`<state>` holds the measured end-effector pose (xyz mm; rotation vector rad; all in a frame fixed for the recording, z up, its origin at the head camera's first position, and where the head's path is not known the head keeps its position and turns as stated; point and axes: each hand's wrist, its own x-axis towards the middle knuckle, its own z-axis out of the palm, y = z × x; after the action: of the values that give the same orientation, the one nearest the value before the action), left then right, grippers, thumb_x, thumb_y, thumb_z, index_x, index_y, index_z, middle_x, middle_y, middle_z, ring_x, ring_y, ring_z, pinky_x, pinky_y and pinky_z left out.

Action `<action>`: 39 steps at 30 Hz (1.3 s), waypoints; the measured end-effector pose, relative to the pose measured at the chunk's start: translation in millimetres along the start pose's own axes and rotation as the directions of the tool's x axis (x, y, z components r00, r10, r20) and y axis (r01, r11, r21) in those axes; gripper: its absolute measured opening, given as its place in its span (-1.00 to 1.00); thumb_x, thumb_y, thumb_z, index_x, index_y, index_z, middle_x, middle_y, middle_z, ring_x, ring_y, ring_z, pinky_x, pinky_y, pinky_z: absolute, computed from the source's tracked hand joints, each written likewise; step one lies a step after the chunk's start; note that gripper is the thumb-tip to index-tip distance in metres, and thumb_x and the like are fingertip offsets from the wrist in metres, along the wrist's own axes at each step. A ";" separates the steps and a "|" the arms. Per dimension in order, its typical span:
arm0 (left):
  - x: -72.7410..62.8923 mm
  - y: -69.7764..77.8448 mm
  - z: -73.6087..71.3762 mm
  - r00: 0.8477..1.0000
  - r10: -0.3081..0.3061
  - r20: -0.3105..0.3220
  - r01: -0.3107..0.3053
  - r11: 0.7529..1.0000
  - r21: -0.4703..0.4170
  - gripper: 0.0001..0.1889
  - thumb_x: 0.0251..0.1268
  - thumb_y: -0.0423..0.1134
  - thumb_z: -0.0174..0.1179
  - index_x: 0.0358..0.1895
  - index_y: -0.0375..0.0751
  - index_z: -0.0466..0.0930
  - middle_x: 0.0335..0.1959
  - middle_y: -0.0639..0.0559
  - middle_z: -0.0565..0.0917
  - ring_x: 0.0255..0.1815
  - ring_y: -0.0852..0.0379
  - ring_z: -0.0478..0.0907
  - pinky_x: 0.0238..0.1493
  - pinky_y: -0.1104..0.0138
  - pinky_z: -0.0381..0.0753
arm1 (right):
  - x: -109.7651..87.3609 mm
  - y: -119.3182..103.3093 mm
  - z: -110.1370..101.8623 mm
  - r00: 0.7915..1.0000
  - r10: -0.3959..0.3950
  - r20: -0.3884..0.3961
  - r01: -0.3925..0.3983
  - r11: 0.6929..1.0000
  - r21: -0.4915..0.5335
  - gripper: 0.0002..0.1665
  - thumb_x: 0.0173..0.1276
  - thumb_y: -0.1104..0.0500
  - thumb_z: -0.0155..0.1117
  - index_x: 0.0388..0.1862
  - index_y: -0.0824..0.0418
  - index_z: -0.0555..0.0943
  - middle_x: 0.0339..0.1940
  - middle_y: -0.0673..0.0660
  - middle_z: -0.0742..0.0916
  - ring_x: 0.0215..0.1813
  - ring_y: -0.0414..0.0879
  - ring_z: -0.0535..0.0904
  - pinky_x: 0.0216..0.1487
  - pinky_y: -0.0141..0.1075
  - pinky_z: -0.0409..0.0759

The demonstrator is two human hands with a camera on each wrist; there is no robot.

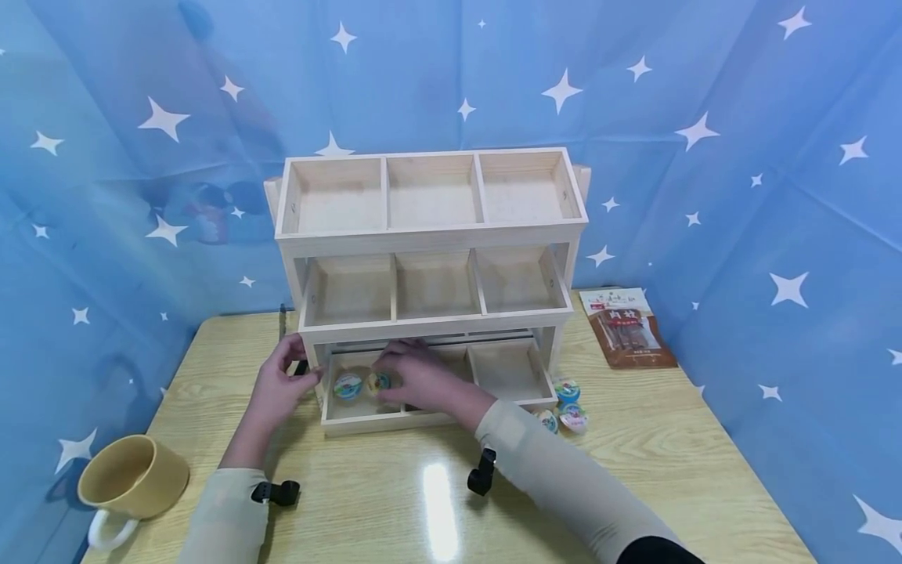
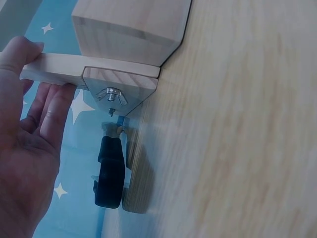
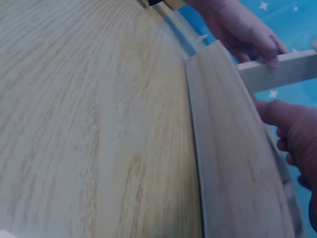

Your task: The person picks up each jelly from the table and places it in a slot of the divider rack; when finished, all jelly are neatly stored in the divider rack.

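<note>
A three-tier wooden rack [image 1: 431, 239] stands on the table, each tray split into three compartments. My left hand [image 1: 278, 385] grips its left upright [image 2: 59, 67], thumb on one side and fingers on the other. My right hand [image 1: 426, 380] reaches into the bottom tray [image 1: 384, 424], at the left compartment. Its thumb and fingers pinch a small yellowish jelly cup [image 1: 377, 382]; in the right wrist view the fingertips are hidden behind the tray's front wall [image 3: 225, 144]. Beside that cup, a blue jelly cup [image 1: 348, 385] lies in the same compartment.
Several jelly cups [image 1: 568, 391] sit by the bottom tray's right end. A brown snack packet [image 1: 627, 329] lies at the back right. A yellow mug [image 1: 134, 476] stands at the front left. Behind the left upright lies a black-handled tool [image 2: 110, 171], near a wing nut [image 2: 112, 94].
</note>
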<state>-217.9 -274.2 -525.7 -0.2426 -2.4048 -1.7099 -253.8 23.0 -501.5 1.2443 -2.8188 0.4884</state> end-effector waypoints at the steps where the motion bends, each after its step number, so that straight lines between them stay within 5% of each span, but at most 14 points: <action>1: 0.0 0.1 0.0 1.000 0.000 0.000 0.000 1.000 0.000 -0.35 0.49 -0.44 0.43 0.57 -0.13 0.45 0.27 -0.21 0.62 0.19 0.12 0.54 0.41 0.02 0.60 | -1.6 0.1 -1.8 1.000 0.001 -0.007 -0.001 1.000 0.011 -0.38 0.49 -0.31 0.51 0.37 -0.05 0.75 0.33 -0.14 0.69 0.45 -0.15 0.53 0.70 -0.02 0.25; 5: 0.1 0.2 0.4 1.000 0.003 -0.002 -0.003 1.000 -0.007 -0.34 0.48 -0.46 0.42 0.57 -0.16 0.44 0.28 -0.24 0.61 0.20 0.11 0.53 0.49 -0.31 0.39 | -10.5 -0.9 -11.7 0.999 0.005 -0.042 -0.002 0.998 0.068 -0.42 0.50 -0.27 0.52 0.35 -0.03 0.77 0.28 -0.12 0.72 0.38 -0.15 0.58 0.67 -0.06 0.29; 13: 0.6 1.3 2.4 1.000 -0.012 0.001 0.012 0.999 0.048 -0.39 0.53 -0.42 0.39 0.56 -0.16 0.45 0.27 -0.18 0.63 0.20 0.14 0.54 0.38 -0.05 0.58 | -44.9 5.7 -32.4 0.989 0.028 -0.144 -0.003 0.985 0.173 -0.43 0.42 -0.07 0.65 0.29 0.15 0.77 0.26 0.03 0.75 0.35 -0.02 0.62 0.52 -0.03 0.51; 21: -1.0 0.2 3.3 1.000 -0.023 -0.003 0.023 1.000 0.020 -0.35 0.50 -0.43 0.43 0.58 -0.15 0.44 0.29 -0.23 0.61 0.21 0.10 0.50 0.51 -0.34 0.37 | -91.9 22.8 -49.9 0.978 -0.026 -0.208 0.062 0.984 0.168 -0.49 0.35 -0.03 0.69 0.18 0.14 0.79 0.17 0.05 0.77 0.32 0.03 0.61 0.57 0.11 0.43; 32: -1.3 0.4 2.8 1.000 -0.012 -0.011 0.012 1.000 0.017 -0.38 0.50 -0.43 0.43 0.54 -0.21 0.45 0.26 -0.27 0.61 0.17 0.16 0.51 0.55 -0.39 0.25 | -143.9 46.2 -63.8 0.945 0.008 -0.326 0.058 0.980 0.193 -0.62 0.32 0.13 0.73 0.07 0.13 0.82 0.06 -0.01 0.76 0.20 -0.02 0.60 0.20 0.01 0.67; 35: -2.1 1.3 1.6 1.000 -0.005 -0.014 0.005 1.000 0.020 -0.38 0.49 -0.43 0.43 0.54 -0.21 0.45 0.26 -0.25 0.62 0.17 0.17 0.51 0.52 -0.32 0.33 | -162.0 53.0 -63.3 0.944 0.032 -0.328 0.033 0.981 0.191 -0.64 0.33 0.16 0.70 0.08 0.12 0.82 0.05 -0.03 0.76 0.17 -0.05 0.59 0.17 0.00 0.67; 39: -1.5 2.4 0.4 1.000 -0.001 -0.006 0.001 0.999 0.032 -0.38 0.50 -0.43 0.43 0.55 -0.18 0.45 0.26 -0.19 0.62 0.19 0.17 0.51 0.38 0.09 0.59 | -188.6 61.9 -62.4 0.938 0.080 -0.336 -0.014 0.981 0.193 -0.61 0.30 0.17 0.72 0.09 0.12 0.81 0.05 -0.03 0.77 0.16 -0.10 0.58 0.16 -0.03 0.67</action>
<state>-215.9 -273.1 -524.1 -0.2309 -2.4262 -1.6683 -176.7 215.6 -486.5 0.9982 -2.5569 0.8974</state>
